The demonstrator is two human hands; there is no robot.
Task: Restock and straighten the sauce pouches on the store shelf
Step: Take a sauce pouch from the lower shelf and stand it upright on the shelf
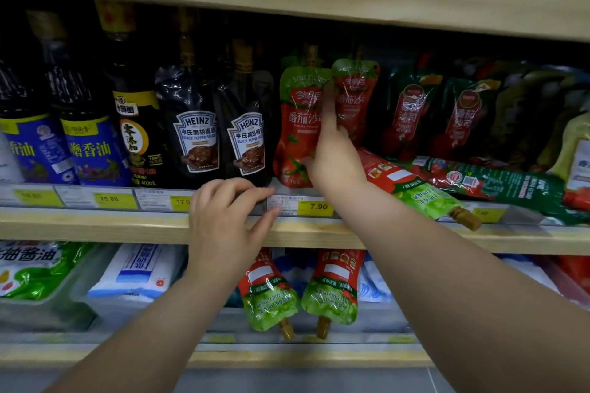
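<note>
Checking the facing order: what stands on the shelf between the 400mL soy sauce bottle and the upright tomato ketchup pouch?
In the head view, two Heinz black pepper sauce pouches stand between the soy sauce bottle and the ketchup pouch.

The upright plastic ketchup pouch (pixel 298 128) was red with a green top and white lettering, the two Heinz pepper-sauce pouches (pixel 194 124) were black with white keystone labels, the sesame-oil bottle labels (pixel 92 150) were blue with yellow characters, the paper price tags (pixel 314 206) were yellow, and the blurred wooden shelf edge (pixel 95 226) looked pale tan.

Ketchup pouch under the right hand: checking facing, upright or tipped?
Upright: the ketchup pouch stands cap up, with the right hand against it.
</note>
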